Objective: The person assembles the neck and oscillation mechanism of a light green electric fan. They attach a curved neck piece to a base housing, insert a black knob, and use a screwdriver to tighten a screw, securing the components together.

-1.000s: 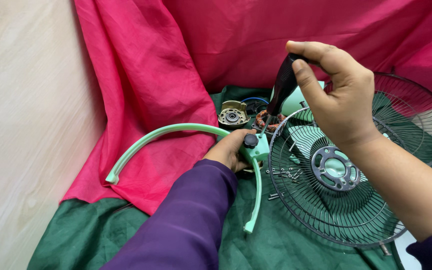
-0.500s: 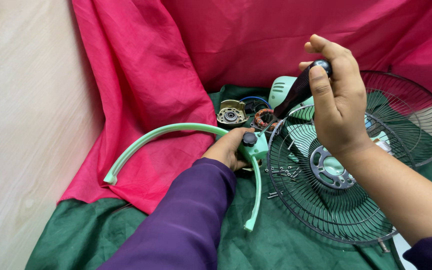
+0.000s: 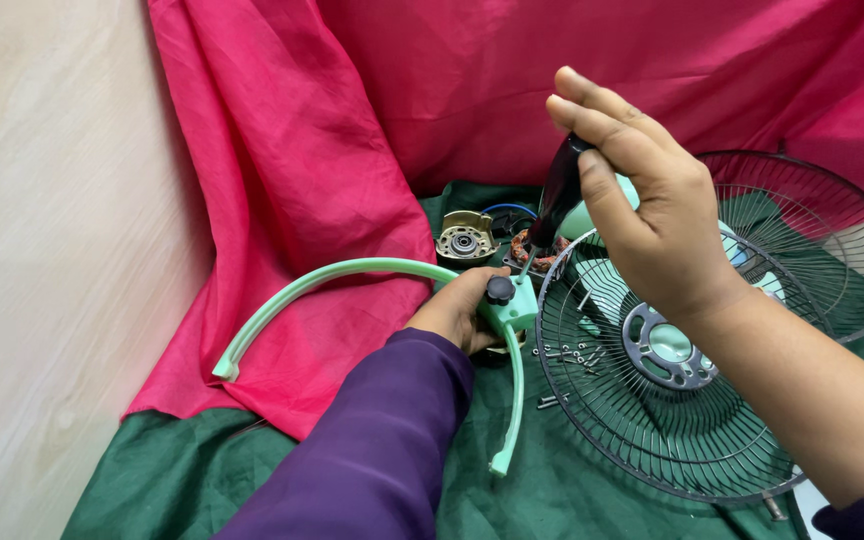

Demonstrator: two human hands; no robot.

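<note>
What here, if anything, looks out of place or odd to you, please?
The fan lies in pieces: its wire grille flat on the green cloth, small loose screws scattered on the mesh, and the bare motor coil exposed behind the mint bracket.

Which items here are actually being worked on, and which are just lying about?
In hand:
- left hand gripping the mint green fan bracket
- right hand holding the black-handled screwdriver down at it

Lying about:
- wire fan guards
- motor parts
- loose screws
- red cloth
- green cloth
</note>
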